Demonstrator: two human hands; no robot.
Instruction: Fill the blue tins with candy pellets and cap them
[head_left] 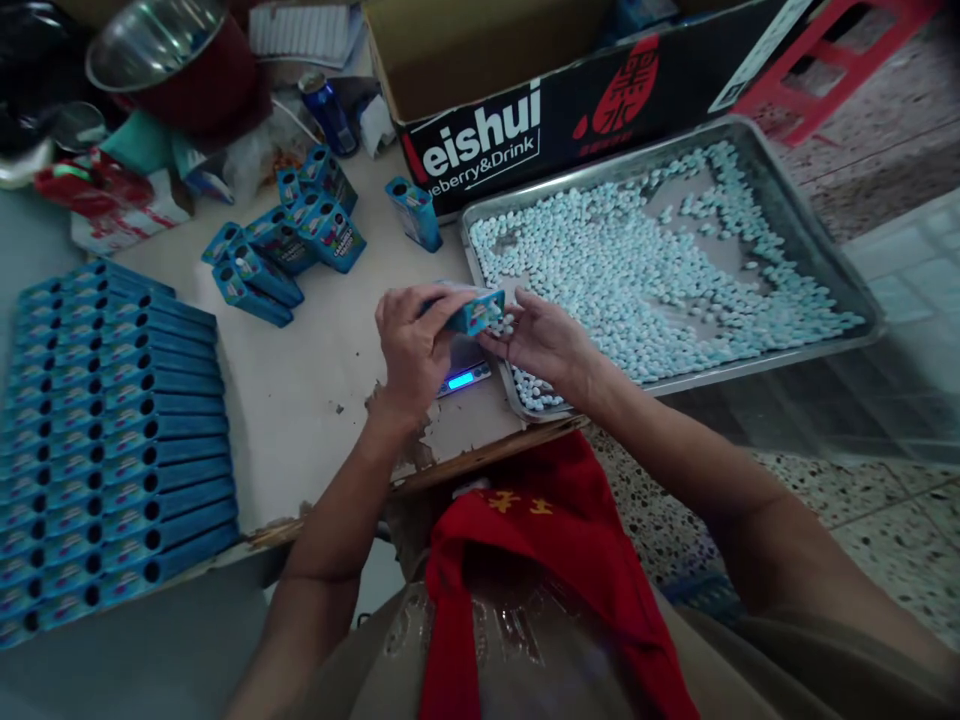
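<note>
My left hand (pixel 416 335) is wrapped around a small blue box (pixel 480 312), which lies tilted with one end toward my right hand. My right hand (pixel 544 340), palm up and fingers curled, cups a few small pale candies (pixel 505 324) right at that end of the box. Below the box is a small scale (pixel 465 378) with a lit blue display, partly hidden by my left hand. To the right, a metal tray (pixel 690 372) holds a spread of the same pale candies, and my right wrist passes over its near left corner.
Stacked blue boxes (pixel 120 430) fill the table's left side. Several loose blue boxes (pixel 285 240) and a single one (pixel 415 212) stand farther back. Behind are a black carton (pixel 495 150), a blue can (pixel 328 115), a red pot (pixel 180 80) and a red plastic stool (pixel 832 60).
</note>
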